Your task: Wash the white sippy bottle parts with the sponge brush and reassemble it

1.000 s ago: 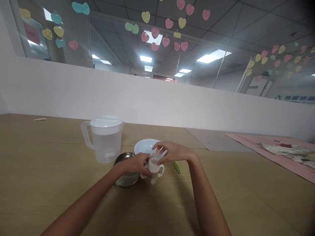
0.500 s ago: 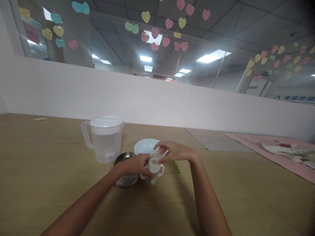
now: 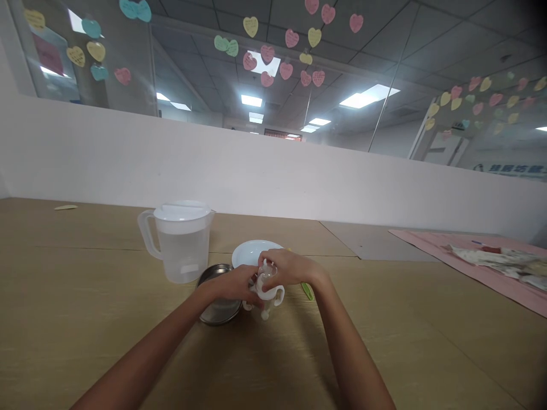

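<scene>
A clear baby bottle with a white collar and two white side handles stands upright on the table in front of me. My left hand is wrapped round its left side, thumb at the front. From above, my right hand has its fingers closed around the clear top of the bottle, partly covering it. A round stainless steel dish sits just left of the bottle, partly beneath my left forearm. Behind both hands lies a white plate, and a green handle of some utensil shows below my right wrist.
A lidded translucent pitcher with clear liquid stands left of the plate. On the right, a pink cloth carries crumpled whitish fabric. A white wall with glass above it closes off the table's far side.
My right hand has come left and down, its fingers closing from a loose, spread pose onto the bottle's top. The left hand keeps its hold on the bottle.
</scene>
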Demonstrator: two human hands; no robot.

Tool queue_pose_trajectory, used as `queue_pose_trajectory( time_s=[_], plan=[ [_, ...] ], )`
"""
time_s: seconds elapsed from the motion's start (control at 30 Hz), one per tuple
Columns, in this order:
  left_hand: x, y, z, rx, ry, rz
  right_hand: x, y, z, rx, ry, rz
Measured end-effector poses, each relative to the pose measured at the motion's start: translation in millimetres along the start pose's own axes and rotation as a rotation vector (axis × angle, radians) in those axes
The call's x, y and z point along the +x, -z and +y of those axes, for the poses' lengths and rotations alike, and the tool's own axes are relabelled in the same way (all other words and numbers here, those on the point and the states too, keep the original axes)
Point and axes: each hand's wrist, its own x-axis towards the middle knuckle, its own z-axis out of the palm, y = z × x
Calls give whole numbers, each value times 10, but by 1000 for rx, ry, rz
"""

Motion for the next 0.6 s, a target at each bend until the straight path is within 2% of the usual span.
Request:
queue_pose_trajectory(
  time_s=[0.17, 0.6],
  plan=[
    [3, 20, -7, -25, -23, -22, -6, 15, 41, 36, 105, -14],
    [-3, 6, 31, -2, -43, -16, -6, 54, 134, 166, 169, -24]
  ],
)
